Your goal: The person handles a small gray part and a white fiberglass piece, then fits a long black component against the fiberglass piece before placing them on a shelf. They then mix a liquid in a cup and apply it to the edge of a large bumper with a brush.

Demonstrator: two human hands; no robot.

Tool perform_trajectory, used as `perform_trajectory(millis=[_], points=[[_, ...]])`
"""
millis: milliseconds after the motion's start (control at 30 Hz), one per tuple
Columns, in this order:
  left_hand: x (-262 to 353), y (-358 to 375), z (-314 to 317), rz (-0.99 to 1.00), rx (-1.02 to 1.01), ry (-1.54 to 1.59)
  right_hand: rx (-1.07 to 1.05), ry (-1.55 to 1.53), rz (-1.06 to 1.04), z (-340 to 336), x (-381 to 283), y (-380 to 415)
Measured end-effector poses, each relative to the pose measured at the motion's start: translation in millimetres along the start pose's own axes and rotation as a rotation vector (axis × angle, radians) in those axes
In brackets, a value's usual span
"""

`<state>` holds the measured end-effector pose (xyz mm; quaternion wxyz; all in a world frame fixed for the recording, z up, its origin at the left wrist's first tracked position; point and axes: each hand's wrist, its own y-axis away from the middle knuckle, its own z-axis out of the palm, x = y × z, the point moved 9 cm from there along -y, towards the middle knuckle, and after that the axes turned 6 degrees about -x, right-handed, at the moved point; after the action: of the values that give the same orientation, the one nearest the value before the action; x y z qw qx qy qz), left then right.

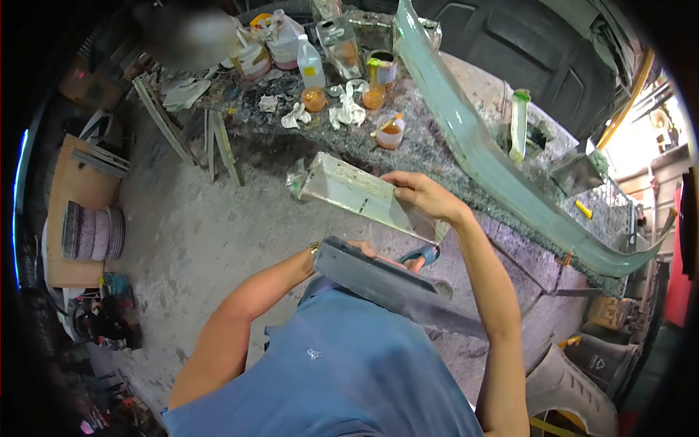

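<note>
In the head view my right hand point(426, 195) grips the right end of a long, pale silvery box-like piece point(349, 188), thumb on its face and fingers over the top edge. Crumpled clear film point(295, 178) hangs at that piece's left end. Close to my body, my left hand point(362, 248) is closed on the upper edge of a long dark grey panel point(386, 288), which slants down to the right. Most of the left fingers are hidden behind the panel. The two pieces are apart, the pale one farther from me.
A stained workbench point(284, 131) holds cups of orange liquid point(390, 132), a clear bottle point(309, 65), crumpled white cloths point(348, 109) and tins. A long glossy pale-green part point(473, 138) lies along the bench. Wooden stands point(166, 120) and stacked tyres point(93, 231) are to the left.
</note>
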<state>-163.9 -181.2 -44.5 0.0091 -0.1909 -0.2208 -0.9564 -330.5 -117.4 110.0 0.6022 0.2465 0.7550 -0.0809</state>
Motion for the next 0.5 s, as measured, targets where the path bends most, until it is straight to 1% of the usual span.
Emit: perform_trajectory(millis=[100,233,267,367,400,467,500], points=[[5.7,0.6,12.8,0.027,0.068,0.029,-0.018,0.022,0.005,6.1,-7.8,1.0],[19.8,-1.9,45.9,0.127,-0.023,0.022,-0.01,0.041,0.036,9.3,-18.2,13.1],[23.9,-1.4,55.5,0.171,-0.05,0.009,-0.01,0.033,-0.011,10.4,-14.4,13.1],[38.6,-1.5,83.8,0.315,-0.145,-0.02,-0.048,-0.007,0.093,11.2,-9.6,17.8],[42.1,-0.6,89.6,0.342,-0.162,-0.028,-0.036,-0.011,0.086,8.0,-8.5,17.6],[47.5,-1.5,99.3,0.378,-0.198,-0.037,-0.104,-0.117,0.13,12.7,-0.9,17.3],[49.6,-2.4,103.2,0.386,-0.212,-0.037,-0.086,-0.129,0.127,10.8,-1.0,17.5]])
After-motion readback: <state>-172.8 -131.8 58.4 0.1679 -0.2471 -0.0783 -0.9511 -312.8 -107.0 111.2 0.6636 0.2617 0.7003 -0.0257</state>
